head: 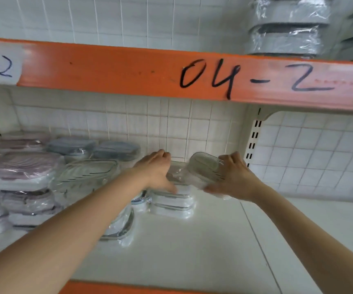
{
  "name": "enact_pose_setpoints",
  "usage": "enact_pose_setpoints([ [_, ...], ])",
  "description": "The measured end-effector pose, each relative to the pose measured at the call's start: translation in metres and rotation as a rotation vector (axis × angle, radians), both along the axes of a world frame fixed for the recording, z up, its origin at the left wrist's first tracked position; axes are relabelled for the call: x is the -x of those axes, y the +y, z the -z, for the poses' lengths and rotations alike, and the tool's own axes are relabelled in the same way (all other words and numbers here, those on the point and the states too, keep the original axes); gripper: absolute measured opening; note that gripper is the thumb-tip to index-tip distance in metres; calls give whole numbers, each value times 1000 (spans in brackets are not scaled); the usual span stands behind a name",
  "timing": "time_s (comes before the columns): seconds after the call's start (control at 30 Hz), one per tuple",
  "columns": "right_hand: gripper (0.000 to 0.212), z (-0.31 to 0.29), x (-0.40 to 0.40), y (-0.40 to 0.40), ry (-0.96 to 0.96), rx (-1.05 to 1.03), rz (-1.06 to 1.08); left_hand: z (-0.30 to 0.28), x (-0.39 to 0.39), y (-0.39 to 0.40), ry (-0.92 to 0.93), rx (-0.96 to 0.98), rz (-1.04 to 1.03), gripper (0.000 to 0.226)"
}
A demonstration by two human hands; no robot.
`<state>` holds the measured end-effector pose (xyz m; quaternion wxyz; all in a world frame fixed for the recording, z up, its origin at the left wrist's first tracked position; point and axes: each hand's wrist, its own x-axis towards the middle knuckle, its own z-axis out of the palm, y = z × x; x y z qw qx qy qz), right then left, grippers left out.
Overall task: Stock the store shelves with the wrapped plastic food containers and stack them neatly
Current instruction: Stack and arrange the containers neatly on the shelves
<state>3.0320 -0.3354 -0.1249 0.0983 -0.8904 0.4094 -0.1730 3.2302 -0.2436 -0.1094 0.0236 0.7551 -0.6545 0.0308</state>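
On the shelf [213, 240], right hand [233, 177] tilts container [205, 166] leftward.

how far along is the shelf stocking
Partway. Done: wrapped containers stand stacked at the shelf's left. In hand: the right hand grips a tilted clear container over a short stack where the left hand rests. Left: the bare shelf to the right.

Bare shelf [256, 240] right of container stacks [22, 187]; orange beam [129, 68] seemingly caps headroom.
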Motion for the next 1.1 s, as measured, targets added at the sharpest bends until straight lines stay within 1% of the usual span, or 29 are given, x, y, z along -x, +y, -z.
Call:
enact_pose_setpoints([
  [0.1,97,21,44,5,-57,-29,78,11,2,-23,-4,-155,11,117],
  [0.2,95,42,74,11,-102,-69,134,19,0,-39,-43,-257,24,126],
  [0.3,87,62,88,16,-115,-114,174,22,-3,-46,-67,-259,44,122],
  [0.4,88,79,89,18,-85,-152,199,22,2,-39,-103,-166,97,115],
  [0.47,89,83,86,22,-23,-152,211,20,10,-28,-111,-97,154,107],
  [0.53,91,83,85,29,59,-128,212,18,19,-13,-97,-44,208,104],
  [0.63,92,76,87,47,126,-147,210,20,33,13,-72,-42,264,107],
  [0.77,89,58,95,82,216,-148,162,16,51,51,-99,-133,302,107],
  [0.9,85,26,105,119,188,-147,152,-5,60,89,-78,-217,293,110],
  [1.0,86,0,113,146,147,-139,157,-29,70,118,-56,-240,275,111],
  [1.1,86,-29,124,173,148,-139,152,-56,81,147,-43,-241,283,111],
])
